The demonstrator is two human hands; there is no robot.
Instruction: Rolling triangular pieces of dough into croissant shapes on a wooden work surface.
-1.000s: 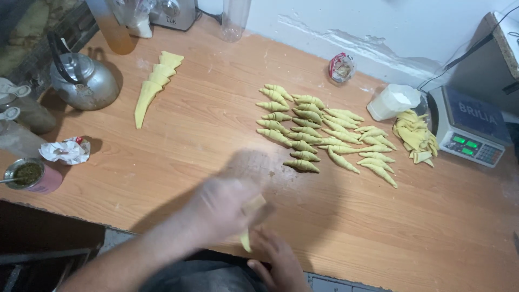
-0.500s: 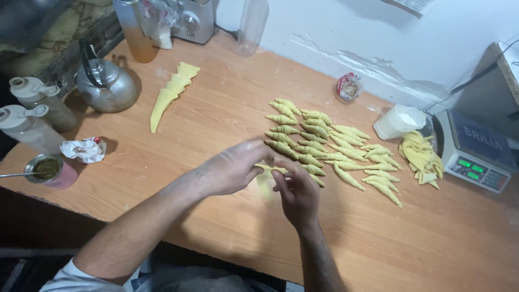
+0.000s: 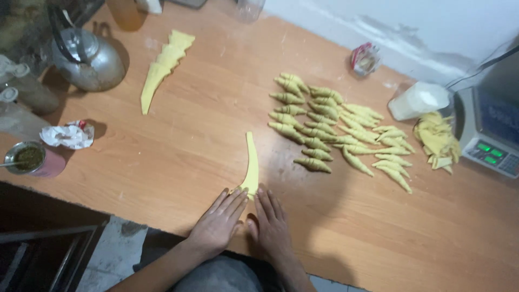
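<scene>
Wooden table [image 3: 178, 162] fills most of the frame, seen from above. Both hands low centre, side by side at the near table edge.

Left hand [image 3: 219, 221]: flat, palm down, fingers stretched out and close together, tips resting on the wide end of a long yellow dough strip [image 3: 251, 165]. Nothing gripped; it presses rather than holds.

Right hand [image 3: 270, 224]: also flat and open, palm down, fingers extended toward the same wide end, tips touching or just beside it. No grasp visible.

Dough strip: a narrow tapering triangle, wide end under the fingertips, thin point running up toward the centre of the frame, slightly curved. It lies flat on the table, unrolled.

Right of centre: a cluster of rolled dough pieces [image 3: 335, 127], pointed at the ends, laid in rough rows, well apart from the hands. Further right, a loose pile of yellow dough scraps [image 3: 437, 140] just beside a digital scale [image 3: 489, 135] at the right edge. A white tub [image 3: 419, 100] sits above the scraps. A small crumpled wrapper [image 3: 365, 58] lies near the wall, upper centre-right.

Upper left: a stack of cut dough triangles [image 3: 161, 67], overlapping in a line, next to a metal kettle [image 3: 89, 62]. Left edge: crumpled white paper [image 3: 67, 135] and a pink cup [image 3: 32, 159] with dark green contents.
</scene>
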